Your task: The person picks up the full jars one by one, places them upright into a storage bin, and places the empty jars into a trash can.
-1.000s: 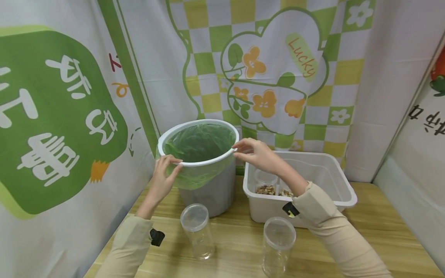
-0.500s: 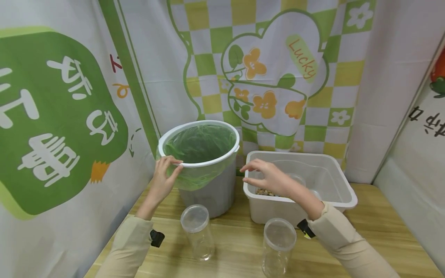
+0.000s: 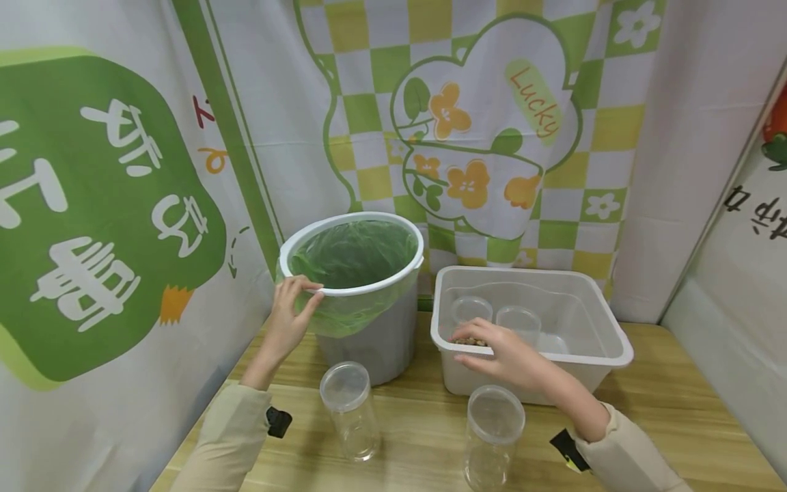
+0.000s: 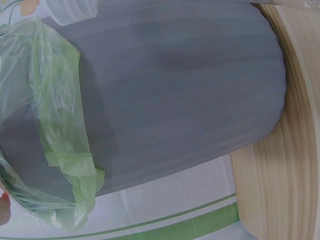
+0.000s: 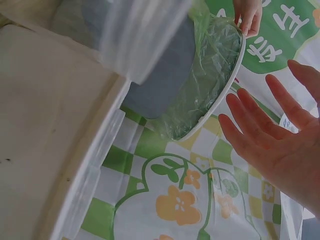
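Note:
In the head view my left hand [image 3: 289, 311] pinches the white rim ring [image 3: 369, 290] of a grey trash can [image 3: 387, 348], at its front left. A translucent green trash bag [image 3: 341, 318] lines the can and folds down outside it. My right hand [image 3: 507, 352] hovers with bent fingers over the front edge of a white plastic bin [image 3: 593, 345], holding nothing. In the right wrist view that hand [image 5: 287, 137] shows its fingers spread. Inside the bin stand two clear jars, one at the left [image 3: 472, 309] and one beside it [image 3: 518, 321]; a nut-like mix [image 3: 472, 341] shows near my fingers.
Two clear lidded jars stand in front on the wooden table [image 3: 418, 444]: one below the trash can [image 3: 353, 417], one before the white bin [image 3: 494, 427]. Printed cloth walls [image 3: 590, 89] close in the back and both sides.
My right hand has let go of the rim ring at the trash can's right side and moved right and down to the white bin. My left hand keeps its place on the rim.

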Action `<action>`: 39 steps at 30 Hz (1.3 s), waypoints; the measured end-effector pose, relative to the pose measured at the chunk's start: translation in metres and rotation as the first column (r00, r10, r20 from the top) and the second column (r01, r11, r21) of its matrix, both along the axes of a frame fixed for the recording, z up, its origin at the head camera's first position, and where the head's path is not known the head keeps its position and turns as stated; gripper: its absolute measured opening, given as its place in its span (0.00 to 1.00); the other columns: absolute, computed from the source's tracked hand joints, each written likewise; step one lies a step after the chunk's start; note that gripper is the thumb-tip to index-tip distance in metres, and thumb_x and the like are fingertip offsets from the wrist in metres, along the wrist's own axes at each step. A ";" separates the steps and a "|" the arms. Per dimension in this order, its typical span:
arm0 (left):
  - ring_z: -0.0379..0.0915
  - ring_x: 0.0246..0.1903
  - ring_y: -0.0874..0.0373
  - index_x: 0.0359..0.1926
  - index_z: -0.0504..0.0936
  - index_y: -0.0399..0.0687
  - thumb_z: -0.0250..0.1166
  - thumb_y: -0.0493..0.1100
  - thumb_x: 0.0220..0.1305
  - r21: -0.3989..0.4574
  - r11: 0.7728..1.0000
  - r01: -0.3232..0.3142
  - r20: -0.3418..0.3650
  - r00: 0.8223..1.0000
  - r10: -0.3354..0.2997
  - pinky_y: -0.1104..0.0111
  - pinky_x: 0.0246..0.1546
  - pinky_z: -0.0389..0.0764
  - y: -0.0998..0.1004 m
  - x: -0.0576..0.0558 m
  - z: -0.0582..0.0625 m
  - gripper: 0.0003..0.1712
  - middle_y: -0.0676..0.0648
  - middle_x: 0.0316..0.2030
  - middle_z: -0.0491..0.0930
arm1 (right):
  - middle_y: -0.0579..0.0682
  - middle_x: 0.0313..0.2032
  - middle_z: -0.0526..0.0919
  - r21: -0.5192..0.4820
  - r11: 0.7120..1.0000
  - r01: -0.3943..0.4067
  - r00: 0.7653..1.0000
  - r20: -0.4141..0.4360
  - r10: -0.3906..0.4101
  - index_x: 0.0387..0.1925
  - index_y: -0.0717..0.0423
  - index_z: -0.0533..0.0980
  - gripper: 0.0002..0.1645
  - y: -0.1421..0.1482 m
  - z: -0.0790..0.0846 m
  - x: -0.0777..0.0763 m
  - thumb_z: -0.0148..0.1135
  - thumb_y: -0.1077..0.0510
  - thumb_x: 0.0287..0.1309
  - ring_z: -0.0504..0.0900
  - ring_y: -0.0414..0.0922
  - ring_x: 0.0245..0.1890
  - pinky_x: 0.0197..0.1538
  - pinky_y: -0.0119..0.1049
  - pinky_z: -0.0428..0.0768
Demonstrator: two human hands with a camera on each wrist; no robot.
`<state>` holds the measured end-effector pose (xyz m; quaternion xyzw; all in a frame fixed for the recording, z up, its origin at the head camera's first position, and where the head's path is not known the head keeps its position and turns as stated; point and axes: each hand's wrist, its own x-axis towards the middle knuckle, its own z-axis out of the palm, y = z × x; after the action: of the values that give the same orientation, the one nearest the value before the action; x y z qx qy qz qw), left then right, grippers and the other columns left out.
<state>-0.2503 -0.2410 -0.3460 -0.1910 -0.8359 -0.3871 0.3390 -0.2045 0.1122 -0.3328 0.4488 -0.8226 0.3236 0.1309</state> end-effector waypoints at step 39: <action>0.56 0.48 0.45 0.37 0.75 0.36 0.59 0.32 0.55 0.009 1.000 0.004 -0.021 1.000 -0.004 0.54 0.50 0.56 0.002 0.000 -0.001 0.07 0.39 0.40 0.68 | 0.52 0.50 0.71 -0.201 0.974 0.105 0.979 -0.154 -0.137 0.46 0.52 0.73 0.30 0.041 -0.089 0.050 0.72 0.56 0.34 0.66 0.43 0.53 0.57 0.22 0.57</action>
<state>-0.2508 -0.2395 -0.3468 -0.1952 -0.8300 -0.3898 0.3479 -0.1545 0.1536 -0.4222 0.4085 -0.7998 0.3538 0.2613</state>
